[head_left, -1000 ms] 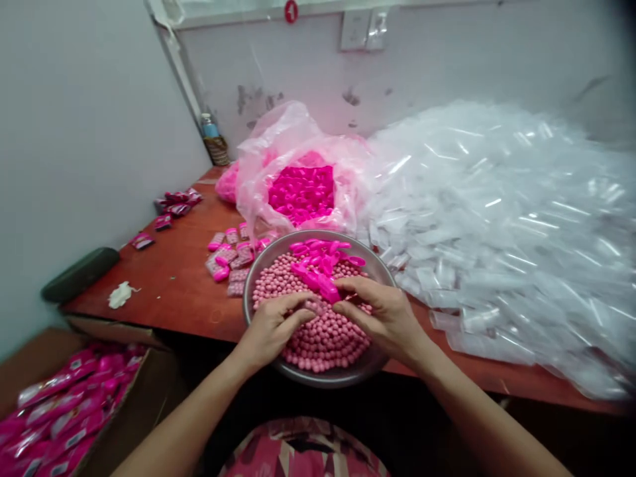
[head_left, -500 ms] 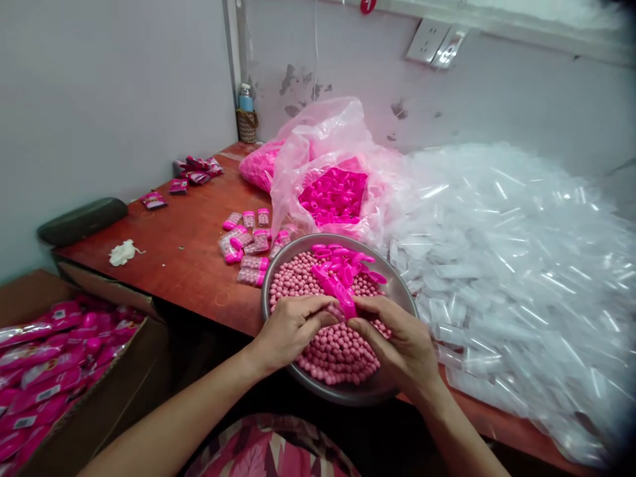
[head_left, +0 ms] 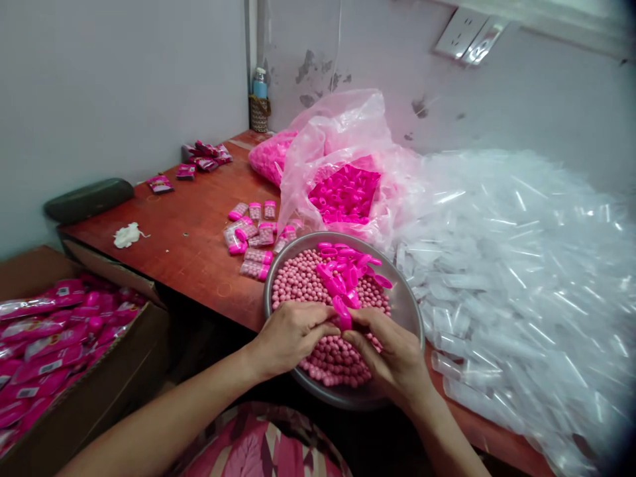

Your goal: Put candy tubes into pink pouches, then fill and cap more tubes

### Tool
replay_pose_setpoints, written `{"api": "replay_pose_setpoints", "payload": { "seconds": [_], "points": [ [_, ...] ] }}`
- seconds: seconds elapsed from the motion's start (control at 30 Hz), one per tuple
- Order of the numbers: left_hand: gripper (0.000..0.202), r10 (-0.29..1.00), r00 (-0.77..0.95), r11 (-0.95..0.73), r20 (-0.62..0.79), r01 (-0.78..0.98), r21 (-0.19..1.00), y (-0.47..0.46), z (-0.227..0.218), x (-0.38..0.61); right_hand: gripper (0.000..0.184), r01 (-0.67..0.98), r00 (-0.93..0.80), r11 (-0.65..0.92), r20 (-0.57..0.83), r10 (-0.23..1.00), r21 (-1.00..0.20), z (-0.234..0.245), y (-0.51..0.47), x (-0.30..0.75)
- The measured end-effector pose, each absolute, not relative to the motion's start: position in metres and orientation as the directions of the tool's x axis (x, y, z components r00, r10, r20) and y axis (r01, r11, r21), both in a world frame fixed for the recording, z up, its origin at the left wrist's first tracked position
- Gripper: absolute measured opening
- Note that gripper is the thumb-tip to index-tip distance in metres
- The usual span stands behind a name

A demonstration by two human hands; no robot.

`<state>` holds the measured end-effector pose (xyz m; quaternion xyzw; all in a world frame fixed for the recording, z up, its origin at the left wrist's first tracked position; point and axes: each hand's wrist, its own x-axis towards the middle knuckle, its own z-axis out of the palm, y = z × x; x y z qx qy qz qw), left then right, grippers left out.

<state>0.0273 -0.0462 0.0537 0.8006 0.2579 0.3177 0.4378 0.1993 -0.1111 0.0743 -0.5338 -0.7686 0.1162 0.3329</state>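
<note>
Over a grey metal bowl [head_left: 415, 311] of pink beads [head_left: 298, 275], my two hands meet. My left hand [head_left: 293, 336] is closed round a small clear bottle, mostly hidden by the fingers. A bright pink cap [head_left: 342, 313] sits at the bottle's end, pinched by my right hand [head_left: 387, 351]. Whether the cap is fully seated cannot be told. Several loose pink caps [head_left: 350, 275] lie on the beads just beyond my fingers.
Capped bottles of beads [head_left: 256, 255] lie left of the bowl. Behind stands an open plastic bag of pink caps [head_left: 345, 195]. Clear empty bottles [head_left: 507, 265] are heaped at right. A carton [head_left: 124, 371] of pink packets is at lower left. A dark case [head_left: 89, 200] lies on the table [head_left: 199, 258].
The view has shifted slightly. The bottle of beads that showed between my fingers is now mostly hidden, and my hands have drawn closer together around the cap.
</note>
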Motion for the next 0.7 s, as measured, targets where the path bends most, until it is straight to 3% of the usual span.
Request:
{"api": "replay_pose_setpoints", "payload": {
  "seconds": [0.13,0.3,0.43,0.53,0.6,0.7],
  "points": [
    [0.020,0.660,0.700,-0.501,0.273,0.139,0.854,-0.047,0.051,0.026,0.024,0.776,-0.313,0.464,0.378,0.871,-0.427,0.073,-0.114,0.198],
    [0.021,0.705,0.667,-0.482,0.241,0.201,0.853,-0.045,0.052,0.029,0.029,0.799,-0.330,0.464,0.365,0.870,-0.383,0.076,-0.105,0.203],
    [0.018,0.649,0.735,-0.385,0.198,0.091,0.919,-0.043,0.055,0.030,0.056,0.803,-0.536,0.583,0.278,0.797,-0.125,0.102,-0.099,0.201],
    [0.020,0.679,0.714,-0.300,0.170,0.059,0.952,-0.042,0.057,0.030,0.055,0.753,-0.651,0.658,0.152,0.744,0.003,0.119,-0.095,0.197],
    [0.020,0.718,0.678,-0.264,0.156,0.058,0.963,-0.041,0.058,0.029,0.048,0.797,-0.601,0.602,0.163,0.782,0.052,0.121,-0.093,0.197],
    [0.018,0.767,0.622,-0.193,0.155,-0.006,0.981,-0.039,0.060,0.030,0.052,0.899,-0.427,0.435,0.318,0.846,0.051,0.108,-0.093,0.198]
  ]
}}
